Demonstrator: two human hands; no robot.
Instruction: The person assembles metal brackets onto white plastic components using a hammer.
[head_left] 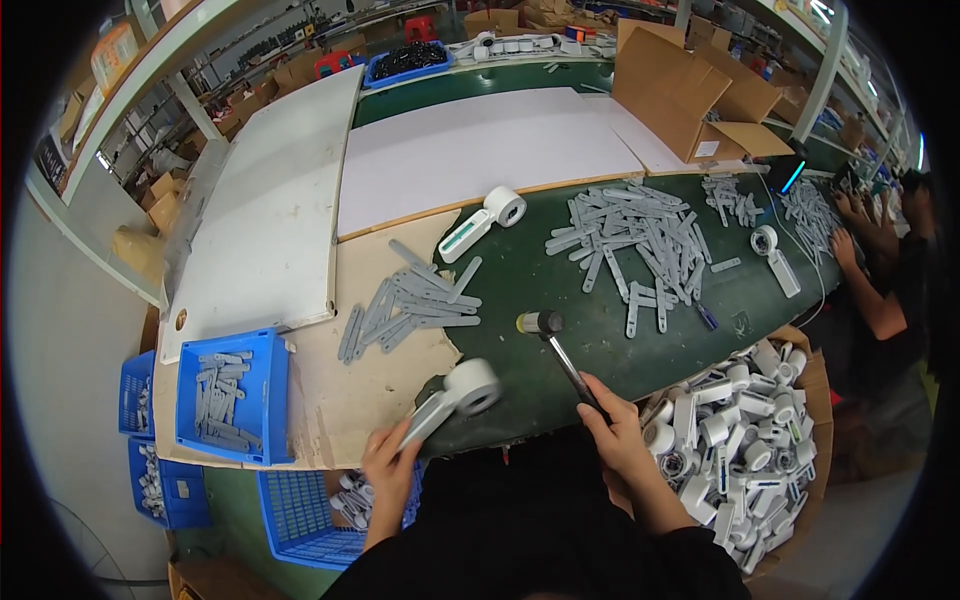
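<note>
The left hand grips the handle of a round-headed white housing, blurred and held at the near edge of the green tabletop. The right hand, to its right, is wrapped around the grip of a mallet, whose head is apart from the housing. Farther off lie 2 piles of grey strips, 1 at left on a cardboard sheet, 1 at right. A blue bin holding strips stands left; a carton full of white housings stands near right.
</note>
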